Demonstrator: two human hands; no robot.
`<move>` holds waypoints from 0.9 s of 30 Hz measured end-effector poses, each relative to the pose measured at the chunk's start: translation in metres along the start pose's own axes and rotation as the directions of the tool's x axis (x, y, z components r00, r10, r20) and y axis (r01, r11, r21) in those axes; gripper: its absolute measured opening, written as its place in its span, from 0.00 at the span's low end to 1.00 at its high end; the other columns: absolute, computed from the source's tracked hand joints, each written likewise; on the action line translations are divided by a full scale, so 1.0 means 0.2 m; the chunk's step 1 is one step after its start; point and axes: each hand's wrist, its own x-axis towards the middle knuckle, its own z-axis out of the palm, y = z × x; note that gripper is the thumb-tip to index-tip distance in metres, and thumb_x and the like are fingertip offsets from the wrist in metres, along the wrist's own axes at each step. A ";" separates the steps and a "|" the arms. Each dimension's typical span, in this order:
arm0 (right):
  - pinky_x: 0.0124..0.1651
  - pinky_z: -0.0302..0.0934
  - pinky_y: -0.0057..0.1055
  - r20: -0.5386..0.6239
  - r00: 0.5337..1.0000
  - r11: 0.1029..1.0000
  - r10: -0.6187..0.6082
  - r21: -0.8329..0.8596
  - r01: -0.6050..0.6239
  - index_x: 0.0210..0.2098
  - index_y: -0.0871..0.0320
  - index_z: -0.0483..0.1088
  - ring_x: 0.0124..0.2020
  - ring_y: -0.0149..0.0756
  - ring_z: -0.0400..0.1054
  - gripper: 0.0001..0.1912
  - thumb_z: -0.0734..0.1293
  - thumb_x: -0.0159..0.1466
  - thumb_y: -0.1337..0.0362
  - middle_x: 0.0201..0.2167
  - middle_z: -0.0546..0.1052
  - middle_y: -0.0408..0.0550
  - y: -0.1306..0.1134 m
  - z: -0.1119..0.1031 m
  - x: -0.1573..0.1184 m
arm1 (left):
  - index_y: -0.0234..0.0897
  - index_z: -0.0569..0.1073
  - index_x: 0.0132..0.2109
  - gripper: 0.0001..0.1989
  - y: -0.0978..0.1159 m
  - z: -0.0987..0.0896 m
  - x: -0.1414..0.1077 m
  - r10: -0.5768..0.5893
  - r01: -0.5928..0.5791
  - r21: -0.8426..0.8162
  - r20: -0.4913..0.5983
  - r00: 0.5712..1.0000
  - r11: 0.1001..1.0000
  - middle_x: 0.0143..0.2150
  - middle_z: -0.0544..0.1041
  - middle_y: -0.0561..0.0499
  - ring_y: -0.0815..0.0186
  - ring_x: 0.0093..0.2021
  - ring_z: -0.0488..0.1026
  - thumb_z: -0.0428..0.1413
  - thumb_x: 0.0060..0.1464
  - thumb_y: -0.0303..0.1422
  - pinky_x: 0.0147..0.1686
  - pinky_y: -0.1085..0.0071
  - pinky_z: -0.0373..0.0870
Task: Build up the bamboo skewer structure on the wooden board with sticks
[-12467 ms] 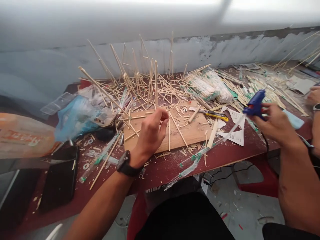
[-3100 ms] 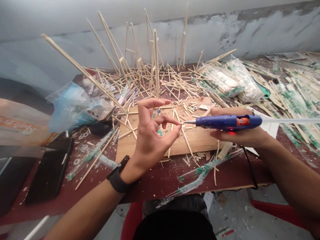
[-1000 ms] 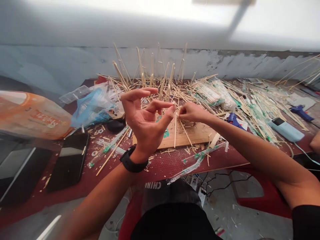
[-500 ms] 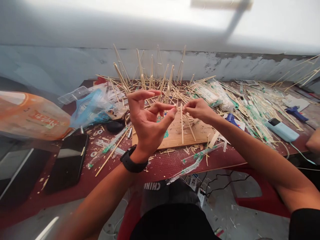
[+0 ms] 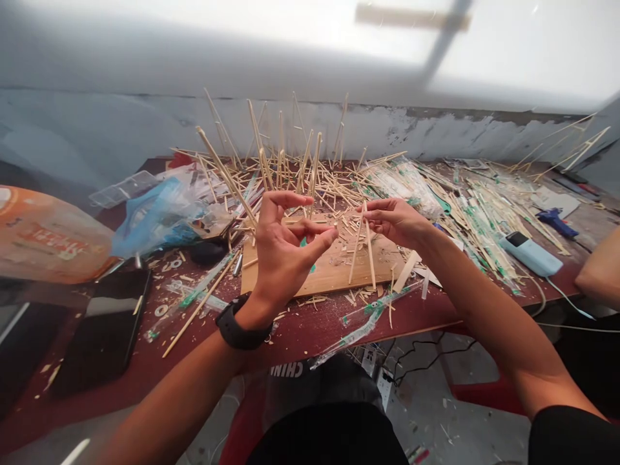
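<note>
I hold my right hand (image 5: pixel 397 221) raised above the pale rectangular wooden work board (image 5: pixel 290 279), thumb and fingertips pinched on the top ends of two thin bamboo sticks (image 5: pixel 364 248) that hang down toward the board in a narrow V, splaying apart at the bottom. Gripping them by the tops lets the long ends dangle free, which I judge keeps them clear of the litter below. Whether their lower tips touch the board I cannot tell.

My left hand (image 5: pixel 285 248) stands upright just beside them, palm turned toward me, wrist bent back, a black wristwatch (image 5: pixel 237 326) at the cuff. Its fingers are curled and spread with the thumb reaching toward the sticks; it looks empty, though a speck between the fingertips would be too small to see. Both forearms rise from the table edge and meet over the board, elbows wide.

Behind the board, a tangle of bamboo sticks glued into leaning upright frames (image 5: pixel 278 158) bristles against the grey wall. The dark red tabletop (image 5: pixel 310 326) is littered with offcuts and green-printed clear sleeves (image 5: pixel 361 323). A black phone (image 5: pixel 106 329) lies at the left beside a crumpled blue plastic bag (image 5: pixel 155 216). At the right sit a pale blue power bank (image 5: pixel 530 253) and, beyond it, a blue glue gun (image 5: pixel 557 221); another person's forearm (image 5: pixel 598 271) enters at the edge.
</note>
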 end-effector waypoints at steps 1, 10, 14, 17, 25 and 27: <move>0.27 0.64 0.26 0.033 0.999 1.000 0.002 0.029 -0.003 0.31 0.58 0.79 0.28 0.25 0.69 0.18 0.85 0.44 0.59 0.34 0.79 0.46 0.00 0.00 -0.01 | 0.44 0.65 0.45 0.27 0.00 0.00 0.00 -0.007 0.007 0.003 0.007 1.000 1.000 0.50 0.73 0.56 0.76 0.30 0.80 0.71 0.44 0.25 0.33 0.77 0.82; 0.22 0.64 0.26 0.141 0.942 0.948 -0.305 0.137 0.287 0.32 0.56 0.80 0.22 0.27 0.70 0.19 0.86 0.46 0.56 0.25 0.80 0.41 0.00 -0.04 -0.06 | 0.43 0.66 0.45 0.26 0.01 0.00 -0.01 -0.101 0.098 0.047 0.065 0.993 0.994 0.50 0.74 0.55 0.75 0.31 0.81 0.71 0.45 0.26 0.33 0.77 0.83; 0.20 0.64 0.26 0.116 0.873 0.880 -0.474 0.025 0.474 0.32 0.55 0.81 0.26 0.31 0.75 0.16 0.86 0.47 0.60 0.26 0.81 0.43 0.02 -0.05 -0.10 | 0.41 0.68 0.44 0.25 0.00 0.00 -0.01 -0.212 0.200 0.110 0.109 0.971 0.974 0.48 0.74 0.54 0.74 0.30 0.81 0.72 0.43 0.25 0.30 0.79 0.82; 0.25 0.70 0.29 0.104 0.816 0.810 -0.568 -0.107 0.577 0.30 0.54 0.81 0.29 0.34 0.77 0.13 0.85 0.49 0.64 0.28 0.82 0.44 0.03 -0.05 -0.14 | 0.40 0.69 0.43 0.25 -0.02 -0.01 -0.01 -0.261 0.247 0.130 0.100 0.960 0.960 0.47 0.75 0.53 0.73 0.28 0.81 0.73 0.42 0.24 0.27 0.79 0.81; 0.34 0.74 0.39 0.150 0.651 0.628 -0.744 -0.174 0.758 0.30 0.48 0.81 0.26 0.35 0.76 0.12 0.83 0.50 0.68 0.25 0.82 0.42 0.04 -0.04 -0.18 | 0.39 0.68 0.38 0.24 -0.04 0.01 -0.03 -0.315 0.307 0.139 0.045 0.948 0.942 0.45 0.76 0.53 0.71 0.29 0.82 0.75 0.40 0.27 0.29 0.76 0.83; 0.32 0.73 0.40 0.159 0.659 0.630 -0.735 -0.196 0.751 0.29 0.48 0.80 0.26 0.37 0.76 0.12 0.83 0.50 0.66 0.25 0.82 0.42 0.04 -0.03 -0.20 | 0.40 0.68 0.37 0.25 -0.04 0.02 -0.04 -0.329 0.324 0.125 0.018 0.944 0.938 0.44 0.77 0.54 0.71 0.29 0.81 0.76 0.39 0.27 0.30 0.74 0.84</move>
